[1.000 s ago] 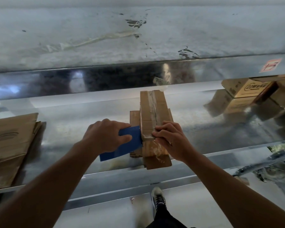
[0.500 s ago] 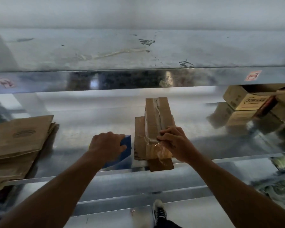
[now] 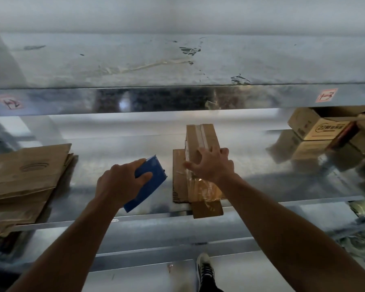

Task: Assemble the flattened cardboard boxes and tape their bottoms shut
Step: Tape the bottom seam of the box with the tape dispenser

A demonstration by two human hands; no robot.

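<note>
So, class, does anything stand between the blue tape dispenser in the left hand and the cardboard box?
Nothing visible: only metal shelf separates the blue tape dispenser from the cardboard box under the right hand.

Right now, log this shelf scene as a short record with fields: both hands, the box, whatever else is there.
left hand: grips blue tool, beside the box
right hand: fingers spread, resting on taped box
taped box: sits on flat cardboard piece; clear tape on its near end
shelf: metal
far left: flattened cardboard stack
far right: printed boxes
</note>
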